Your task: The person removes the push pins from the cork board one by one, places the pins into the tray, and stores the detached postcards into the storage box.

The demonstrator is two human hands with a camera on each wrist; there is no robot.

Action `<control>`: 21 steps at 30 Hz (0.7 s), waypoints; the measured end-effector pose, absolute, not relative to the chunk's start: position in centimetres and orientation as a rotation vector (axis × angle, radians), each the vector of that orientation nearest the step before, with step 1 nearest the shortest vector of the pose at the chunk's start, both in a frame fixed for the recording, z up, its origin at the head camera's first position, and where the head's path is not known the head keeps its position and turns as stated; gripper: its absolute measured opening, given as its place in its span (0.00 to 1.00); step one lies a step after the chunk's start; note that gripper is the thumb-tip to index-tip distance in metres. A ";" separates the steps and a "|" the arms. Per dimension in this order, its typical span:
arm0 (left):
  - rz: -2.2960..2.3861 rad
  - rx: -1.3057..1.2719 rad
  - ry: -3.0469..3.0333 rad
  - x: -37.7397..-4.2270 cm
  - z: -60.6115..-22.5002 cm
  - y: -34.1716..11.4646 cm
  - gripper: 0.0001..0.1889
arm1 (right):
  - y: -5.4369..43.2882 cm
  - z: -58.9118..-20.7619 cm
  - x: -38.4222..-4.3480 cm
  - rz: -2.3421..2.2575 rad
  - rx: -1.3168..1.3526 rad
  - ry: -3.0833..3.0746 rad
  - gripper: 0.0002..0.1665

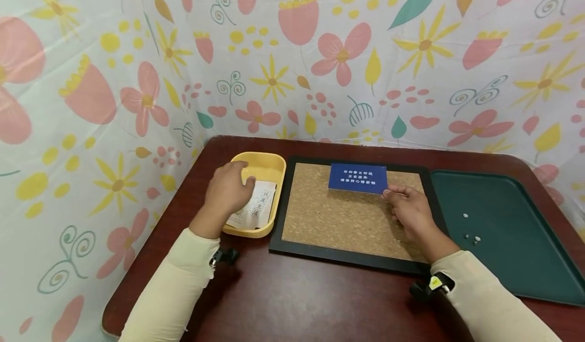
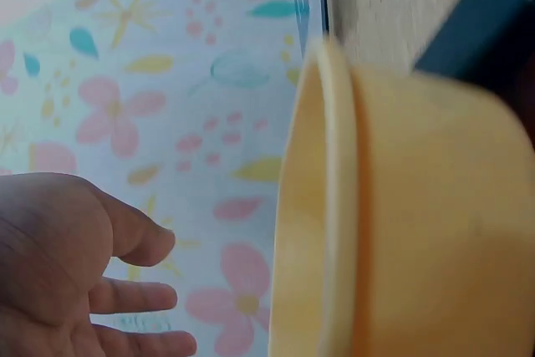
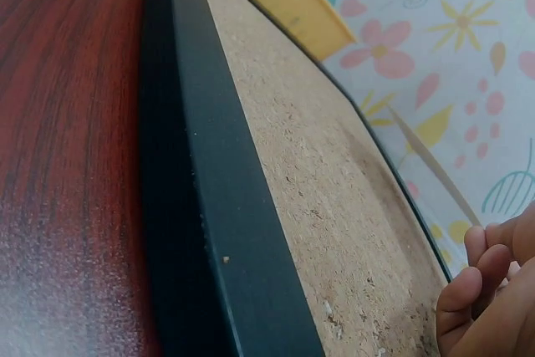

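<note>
A blue card (image 1: 357, 177) with white printed writing is pinched at its lower right corner by my right hand (image 1: 410, 211), above the upper part of the cork board (image 1: 347, 220). In the right wrist view the card (image 3: 435, 160) shows nearly edge-on, apart from the cork, with the right fingers (image 3: 461, 294) bent at its end. Over the yellow tray (image 1: 254, 233) hovers my left hand (image 1: 229, 190), its fingers and thumb spread and nothing between them. White cards with black writing (image 1: 260, 205) lie in that tray, partly hidden by the hand.
To the right of the black-framed board stands a dark green tray (image 1: 507, 230) holding several small pins (image 1: 477, 239). All of these stand on a dark red wooden table (image 1: 292, 301). A flower-patterned cloth (image 1: 338, 98) hangs behind the table and on its left.
</note>
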State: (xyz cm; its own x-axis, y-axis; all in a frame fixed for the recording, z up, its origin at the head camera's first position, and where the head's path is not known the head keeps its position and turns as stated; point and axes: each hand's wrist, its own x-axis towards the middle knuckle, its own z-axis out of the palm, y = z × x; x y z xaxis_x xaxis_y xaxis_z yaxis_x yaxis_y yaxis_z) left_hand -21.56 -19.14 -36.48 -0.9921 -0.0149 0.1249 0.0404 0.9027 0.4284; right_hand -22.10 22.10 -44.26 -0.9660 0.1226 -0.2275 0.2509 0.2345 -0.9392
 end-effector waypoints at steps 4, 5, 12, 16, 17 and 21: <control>-0.688 0.098 -3.000 -22.0 -37.0 -21.4 0.28 | 22.0 -44.2 -22.2 -1.853 0.380 2.377 0.27; -0.692 0.122 -3.016 -22.0 -37.2 -21.9 0.28 | 22.0 -44.2 -22.2 -1.855 0.386 2.377 0.27; -0.692 0.272 -3.100 -22.6 -38.5 -24.4 0.30 | 21.8 -44.3 -22.3 -1.832 0.391 2.399 0.27; -0.687 0.338 -3.152 -22.8 -39.0 -24.9 0.27 | 21.6 -44.4 -22.2 -1.822 0.391 2.406 0.28; -0.684 0.344 -3.165 -22.8 -39.0 -25.0 0.25 | 21.6 -44.4 -22.2 -1.821 0.391 2.406 0.28; -0.661 0.343 -3.199 -22.9 -39.1 -25.2 0.23 | 21.5 -44.4 -22.2 -1.826 0.398 2.392 0.28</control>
